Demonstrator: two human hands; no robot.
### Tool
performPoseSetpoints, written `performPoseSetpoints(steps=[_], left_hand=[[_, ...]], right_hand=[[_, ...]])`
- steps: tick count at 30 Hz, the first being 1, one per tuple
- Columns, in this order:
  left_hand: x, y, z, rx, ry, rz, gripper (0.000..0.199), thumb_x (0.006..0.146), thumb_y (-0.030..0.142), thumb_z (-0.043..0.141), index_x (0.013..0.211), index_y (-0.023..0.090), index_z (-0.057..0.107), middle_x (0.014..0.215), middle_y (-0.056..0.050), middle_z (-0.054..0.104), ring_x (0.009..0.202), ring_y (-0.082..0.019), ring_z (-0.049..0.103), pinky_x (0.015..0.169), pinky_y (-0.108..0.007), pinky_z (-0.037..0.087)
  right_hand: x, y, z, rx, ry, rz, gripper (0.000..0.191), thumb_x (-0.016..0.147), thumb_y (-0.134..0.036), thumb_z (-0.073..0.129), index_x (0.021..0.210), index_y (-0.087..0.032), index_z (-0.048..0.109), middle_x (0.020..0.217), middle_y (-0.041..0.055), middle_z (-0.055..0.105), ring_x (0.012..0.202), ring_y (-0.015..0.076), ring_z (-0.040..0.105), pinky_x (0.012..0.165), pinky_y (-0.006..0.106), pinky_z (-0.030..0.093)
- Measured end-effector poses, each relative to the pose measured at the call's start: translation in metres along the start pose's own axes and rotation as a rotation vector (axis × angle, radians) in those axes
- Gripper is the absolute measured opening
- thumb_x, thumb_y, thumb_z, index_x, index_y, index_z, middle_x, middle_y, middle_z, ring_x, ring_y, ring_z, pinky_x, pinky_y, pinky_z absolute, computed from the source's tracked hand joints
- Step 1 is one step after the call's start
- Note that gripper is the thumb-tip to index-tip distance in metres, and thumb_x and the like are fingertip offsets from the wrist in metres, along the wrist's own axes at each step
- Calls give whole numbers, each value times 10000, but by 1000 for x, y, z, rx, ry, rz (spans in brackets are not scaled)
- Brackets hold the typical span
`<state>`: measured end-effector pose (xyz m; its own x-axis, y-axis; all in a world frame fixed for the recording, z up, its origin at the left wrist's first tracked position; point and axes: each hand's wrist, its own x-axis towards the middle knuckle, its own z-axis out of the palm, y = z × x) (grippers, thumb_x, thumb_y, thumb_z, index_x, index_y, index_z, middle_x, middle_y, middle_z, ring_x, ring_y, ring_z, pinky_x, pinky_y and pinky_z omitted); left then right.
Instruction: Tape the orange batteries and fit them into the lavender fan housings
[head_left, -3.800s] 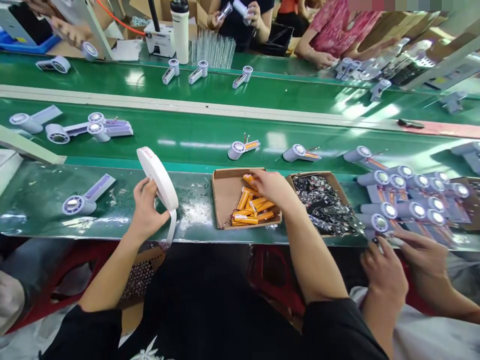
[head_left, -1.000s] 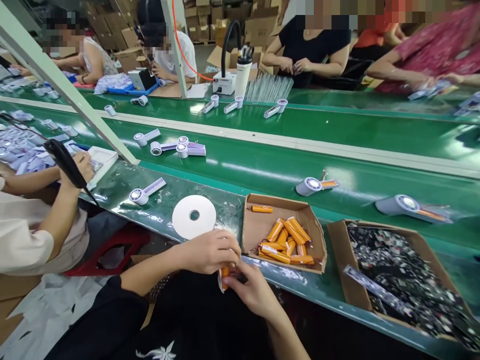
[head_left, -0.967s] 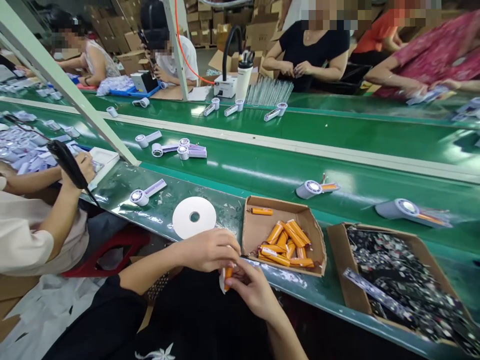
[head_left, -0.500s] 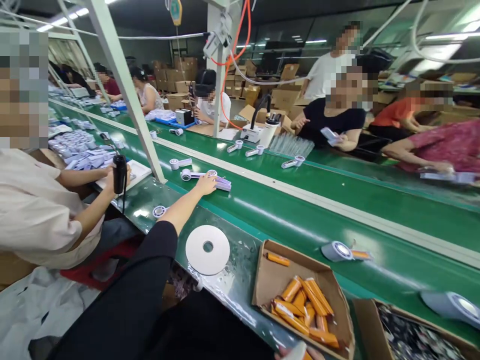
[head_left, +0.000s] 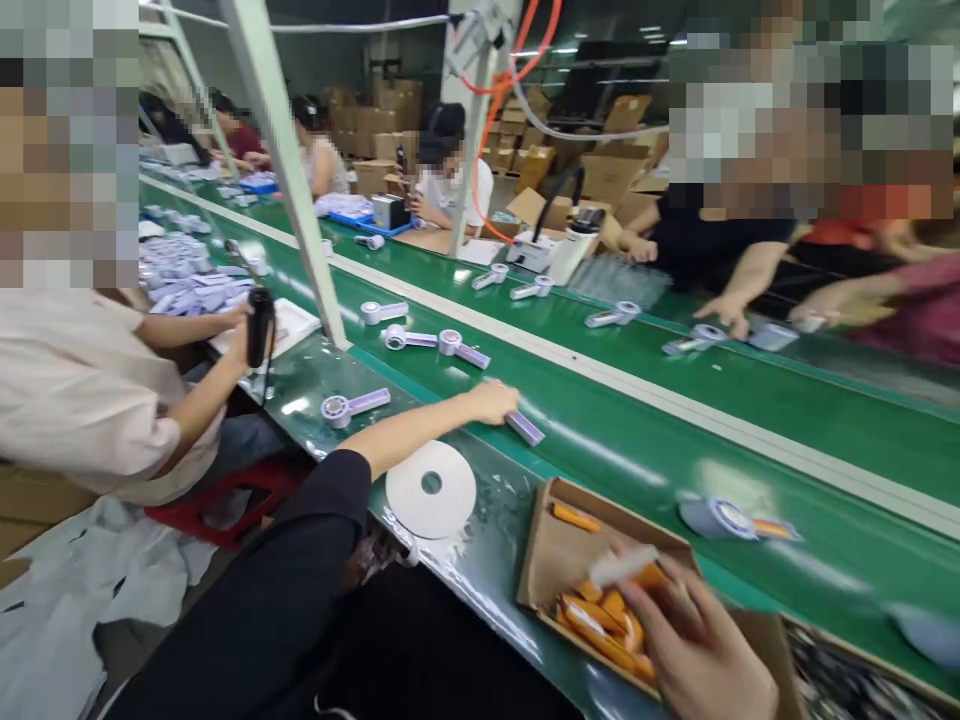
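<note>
My left hand (head_left: 493, 402) stretches over the green conveyor belt, fingers closed on the head end of a lilac handheld fan body; its handle (head_left: 525, 428) points toward the lower right. In my right hand (head_left: 709, 635), blurred by motion, is an orange battery (head_left: 649, 577) with a whitish piece (head_left: 622, 567) at the fingertips. Below it, a cardboard box (head_left: 534, 560) holds several orange batteries (head_left: 596, 615). A white tape roll (head_left: 454, 505) lies flat on the bench under my left forearm. Beside that arm is another fan body (head_left: 356, 405).
More fan bodies lie on the belt (head_left: 600, 455), two of them (head_left: 461, 348) (head_left: 409, 338) just beyond my left hand. A box of dark small parts (head_left: 862, 670) stands at the right. One co-worker (head_left: 90, 400) sits at my left; others work across the belt. A metal post (head_left: 289, 170) rises ahead.
My left hand has moved right and nearer with a fan body, leaving others behind. My right hand has risen from the bottom edge to above the battery box. The view has shifted.
</note>
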<state>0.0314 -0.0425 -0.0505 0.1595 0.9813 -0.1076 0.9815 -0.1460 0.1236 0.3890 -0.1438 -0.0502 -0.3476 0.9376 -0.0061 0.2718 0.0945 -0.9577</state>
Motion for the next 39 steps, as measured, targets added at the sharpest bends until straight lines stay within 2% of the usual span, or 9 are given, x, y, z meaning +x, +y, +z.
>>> performPoseSetpoints(steps=[3,6,9,15,20,23,29,34,39], left_hand=[[10,-10,-10,-77,-35,50,81,857,219,758,914,188,806,996,-41,785,896,-180,673,808,-244,484],[17,-16,-14,-118,4,41,180,955,239,668,1047,144,790,976,-47,788,842,-152,659,799,-228,467],[17,-10,-12,-142,27,-3,251,1020,248,611,1164,98,750,1011,-106,786,851,-181,671,830,-290,500],[6,15,-12,-180,-37,-119,299,1074,365,523,1250,247,733,1210,-87,776,1054,-248,714,838,-317,506],[15,10,0,-229,-67,-170,263,1071,415,509,1191,307,715,1250,-27,764,1091,-219,714,799,-284,478],[19,9,7,-255,-59,-169,258,1066,396,495,1172,292,706,1214,-37,769,1044,-218,718,789,-298,470],[25,12,12,-300,-45,-145,266,1071,447,509,1120,264,695,1176,-51,776,1047,-222,714,775,-309,457],[27,17,13,-326,-16,-177,256,1073,444,509,1142,289,701,1229,-43,773,1086,-218,719,793,-309,473],[31,25,19,-343,6,-227,325,1089,473,452,1230,304,690,1291,-44,760,1152,-220,714,838,-310,492]], right_hand=[[60,-25,20,84,60,-148,697,759,-575,871,1329,-212,701,1065,133,832,1044,380,797,929,554,646],[132,-40,54,-108,-71,-261,515,835,-432,793,1276,-175,722,962,77,846,911,277,814,910,432,634],[175,-43,83,-466,-145,-298,415,919,-292,709,1324,-197,707,980,38,845,885,204,801,869,315,600],[190,-23,90,-721,-258,-315,357,901,-245,684,1249,-199,754,916,104,830,779,289,779,711,331,554],[218,9,91,-1145,-373,-407,452,1031,-344,554,1452,-230,675,913,144,818,884,380,789,719,384,569],[217,6,99,-1270,-449,-392,489,1066,-317,491,1531,-241,624,989,181,818,967,410,791,801,446,600],[213,-13,118,-1352,-594,-318,451,1069,-337,490,1452,-210,691,1149,229,796,1075,405,783,912,487,598],[227,-1,103,-1151,-639,-281,453,1043,-345,453,1355,-217,755,1245,175,790,1151,379,760,994,454,564],[243,33,71,-707,-478,-52,439,890,-436,566,1212,-229,780,1019,129,837,969,364,793,815,415,596]])
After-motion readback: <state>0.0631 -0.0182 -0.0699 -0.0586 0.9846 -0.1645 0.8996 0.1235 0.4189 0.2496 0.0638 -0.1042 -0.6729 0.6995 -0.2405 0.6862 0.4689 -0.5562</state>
